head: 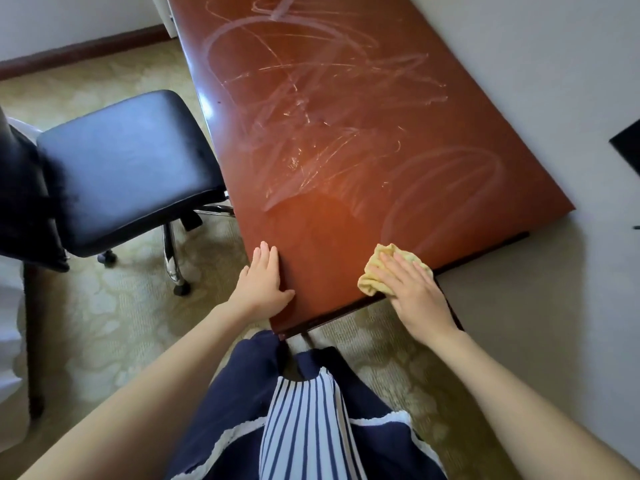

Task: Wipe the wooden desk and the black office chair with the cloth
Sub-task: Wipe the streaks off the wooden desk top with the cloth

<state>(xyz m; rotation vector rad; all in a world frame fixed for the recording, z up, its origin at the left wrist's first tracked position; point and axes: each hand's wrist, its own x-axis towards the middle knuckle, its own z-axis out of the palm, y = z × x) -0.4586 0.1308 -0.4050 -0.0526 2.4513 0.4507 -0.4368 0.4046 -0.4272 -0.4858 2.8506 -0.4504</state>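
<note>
The reddish-brown wooden desk [346,116] runs away from me along the wall, its top covered in damp wipe streaks. My right hand [414,292] presses flat with straight fingers on a crumpled yellow cloth [379,271] at the desk's near right edge. My left hand [265,278] rests flat on the desk's near left corner, fingers straight, holding nothing. The black office chair [128,164] stands to the left of the desk, its padded seat facing me and its chrome base on the carpet.
A pale wall [554,98] borders the desk's right side, with a dark object [628,143] at the right frame edge. Patterned beige carpet [114,323] covers the floor. White bedding [10,341] and a dark wooden post [34,341] sit at the far left.
</note>
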